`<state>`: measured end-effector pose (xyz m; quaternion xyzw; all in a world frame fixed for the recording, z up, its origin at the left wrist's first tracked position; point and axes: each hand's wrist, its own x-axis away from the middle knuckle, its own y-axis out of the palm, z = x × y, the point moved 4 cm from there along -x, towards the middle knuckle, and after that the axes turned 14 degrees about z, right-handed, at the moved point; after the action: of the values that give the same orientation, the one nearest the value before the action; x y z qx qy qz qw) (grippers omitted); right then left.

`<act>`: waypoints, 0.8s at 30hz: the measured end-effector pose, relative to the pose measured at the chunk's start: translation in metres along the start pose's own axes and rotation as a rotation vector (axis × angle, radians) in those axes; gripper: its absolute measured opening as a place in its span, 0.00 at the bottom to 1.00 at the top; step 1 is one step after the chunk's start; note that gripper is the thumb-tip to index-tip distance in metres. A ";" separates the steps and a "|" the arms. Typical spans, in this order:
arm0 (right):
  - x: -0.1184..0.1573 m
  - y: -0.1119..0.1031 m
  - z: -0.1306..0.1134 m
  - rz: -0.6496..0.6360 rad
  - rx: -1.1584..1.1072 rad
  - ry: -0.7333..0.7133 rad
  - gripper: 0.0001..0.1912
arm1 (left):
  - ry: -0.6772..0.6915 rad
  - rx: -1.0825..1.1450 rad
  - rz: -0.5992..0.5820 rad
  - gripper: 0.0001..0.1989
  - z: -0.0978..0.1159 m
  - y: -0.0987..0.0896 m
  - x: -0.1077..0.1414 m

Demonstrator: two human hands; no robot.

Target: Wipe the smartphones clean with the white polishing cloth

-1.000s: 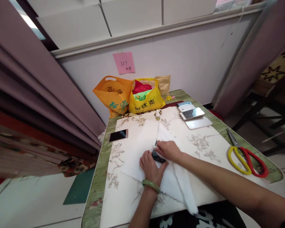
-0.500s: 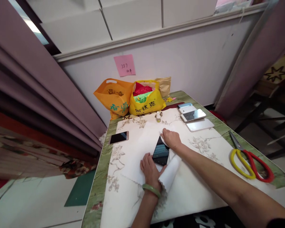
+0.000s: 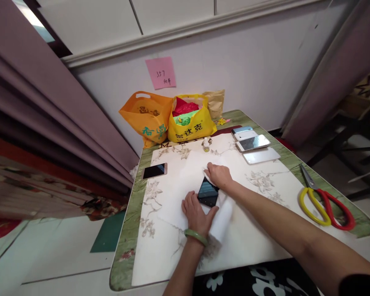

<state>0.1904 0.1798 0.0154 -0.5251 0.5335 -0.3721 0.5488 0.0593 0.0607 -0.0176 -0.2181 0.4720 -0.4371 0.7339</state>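
Observation:
A black phone (image 3: pixel 208 192) lies face up near the middle of the table, on a white sheet. My left hand (image 3: pixel 197 211) rests at its lower left edge, fingers together on the sheet and thumb apart near the phone's bottom corner. At the phone's upper right, my right hand (image 3: pixel 218 175) has its fingers closed on a white cloth (image 3: pixel 223 218), which trails down beside the phone toward my left wrist. Part of the cloth is hidden under my right hand. A small bottle (image 3: pixel 206 145) stands beyond the hands.
Another phone (image 3: pixel 155 171) lies at the left. Several phones (image 3: pixel 253 143) are at the back right, beside large scissors (image 3: pixel 314 195) with yellow and red handles. An orange bag (image 3: pixel 148 119), a yellow bag (image 3: pixel 191 127) and a brown pouch (image 3: pixel 215 102) stand at the back.
The camera view has shifted slightly. My right hand has moved a little left along the phone's top edge with the cloth. My left thumb has spread from the phone's lower edge.

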 end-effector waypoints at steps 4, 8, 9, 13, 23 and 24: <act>0.001 -0.001 0.000 -0.001 0.009 0.024 0.19 | 0.003 -0.001 0.009 0.27 0.001 -0.001 -0.001; 0.042 -0.001 -0.018 -0.071 -0.078 -0.165 0.19 | -0.010 0.010 0.012 0.28 0.006 -0.006 0.000; 0.052 0.000 -0.024 -0.092 -0.112 -0.229 0.19 | -0.016 0.013 0.003 0.28 0.007 -0.006 0.000; 0.051 0.003 -0.023 -0.100 -0.105 -0.180 0.18 | -0.032 0.025 -0.011 0.28 0.008 -0.006 0.000; 0.004 -0.002 0.005 0.007 0.002 0.019 0.19 | -0.049 0.023 -0.030 0.20 -0.002 -0.002 0.001; 0.015 -0.002 0.000 -0.002 -0.012 -0.026 0.18 | -0.037 0.021 -0.021 0.22 0.000 -0.002 0.001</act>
<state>0.1926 0.1645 0.0141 -0.5337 0.5281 -0.3626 0.5520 0.0582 0.0587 -0.0168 -0.2233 0.4515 -0.4456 0.7401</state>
